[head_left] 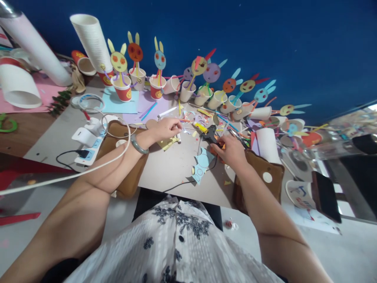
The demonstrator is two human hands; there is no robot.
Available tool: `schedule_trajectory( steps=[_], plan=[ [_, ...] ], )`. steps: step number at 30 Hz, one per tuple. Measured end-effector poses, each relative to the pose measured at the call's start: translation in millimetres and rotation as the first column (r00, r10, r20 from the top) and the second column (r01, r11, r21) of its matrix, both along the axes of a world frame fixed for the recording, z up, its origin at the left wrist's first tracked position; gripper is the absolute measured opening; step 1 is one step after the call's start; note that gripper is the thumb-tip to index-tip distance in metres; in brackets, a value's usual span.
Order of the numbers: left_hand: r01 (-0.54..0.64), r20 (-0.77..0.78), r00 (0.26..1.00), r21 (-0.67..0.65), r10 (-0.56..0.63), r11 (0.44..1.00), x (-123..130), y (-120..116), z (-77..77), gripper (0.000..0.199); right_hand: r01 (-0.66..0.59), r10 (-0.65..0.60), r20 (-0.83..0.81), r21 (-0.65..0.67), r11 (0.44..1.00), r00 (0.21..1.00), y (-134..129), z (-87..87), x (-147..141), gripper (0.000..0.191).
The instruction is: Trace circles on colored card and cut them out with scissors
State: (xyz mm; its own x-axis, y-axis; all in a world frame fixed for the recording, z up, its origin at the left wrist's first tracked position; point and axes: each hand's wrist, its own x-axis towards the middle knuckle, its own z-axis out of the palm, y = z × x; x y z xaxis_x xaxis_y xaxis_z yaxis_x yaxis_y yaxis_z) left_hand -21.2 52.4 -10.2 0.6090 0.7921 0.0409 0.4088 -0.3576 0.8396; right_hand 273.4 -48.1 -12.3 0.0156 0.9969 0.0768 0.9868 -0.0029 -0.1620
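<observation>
My left hand [166, 129] is closed in a pinch above the table, with a small whitish bit below its fingertips; what it holds is too small to make out. Scraps of yellow paper [170, 144] lie under it. My right hand [232, 150] is wrapped round the handle of a black glue gun [210, 135], whose yellow front end points left. A dark cord runs from there to the table's front edge. Light-blue cut paper [202, 162] with drawn circles lies between my hands, nearer the right one.
Paper cups with rabbit-faced figures [160, 61] line the back by the blue wall. At left stand a stack of white cups [90, 39], a power strip [90, 151] and a white cable across my left forearm. Brown pouches [125, 173] flank the work area; a phone [326, 196] is at right.
</observation>
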Motion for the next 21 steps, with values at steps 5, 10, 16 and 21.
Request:
schedule_trajectory(
  steps=[5,10,16,21],
  plan=[
    [0.010,-0.037,0.999,-0.001,-0.010,1.000,0.7,0.2,0.0,0.009,-0.045,-0.022,-0.177,-0.366,0.930,0.984,-3.5,9.4,-9.2,0.031],
    [0.048,-0.036,0.998,0.046,-0.047,0.998,-0.2,1.6,-4.4,0.010,-0.054,-0.004,-0.136,-0.421,0.905,0.991,2.4,7.0,-16.7,0.021],
    [0.078,-0.038,0.997,0.102,-0.074,0.992,-0.6,3.5,-9.7,0.010,-0.115,-0.005,-0.262,-0.439,0.891,0.965,3.3,8.6,-11.9,0.010],
    [0.113,0.018,0.993,0.024,-0.113,0.993,1.2,2.4,-10.6,0.016,-0.223,0.014,-0.551,-0.314,0.923,0.834,3.8,22.6,-10.0,0.025]
  ],
)
